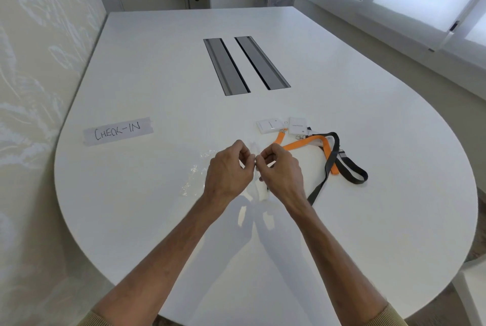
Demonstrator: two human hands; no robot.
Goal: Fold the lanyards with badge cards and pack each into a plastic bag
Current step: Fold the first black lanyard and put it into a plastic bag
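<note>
Head view | left hand [228, 168] and right hand [281, 168] raised knuckles-up over table [368, 233] | fingertips of both pinch plastic bag [253, 152] edge | lanyards [331, 157] lie just right.

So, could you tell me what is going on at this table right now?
A person is working a clear plastic bag with both hands above the white table: the left hand and right hand pinch it between their fingertips, apparently to open it. More clear plastic lies to the left. On the right, an orange lanyard and a black lanyard lie tangled and unfolded, with two white badge cards beside them. Nothing looks packed yet.
</note>
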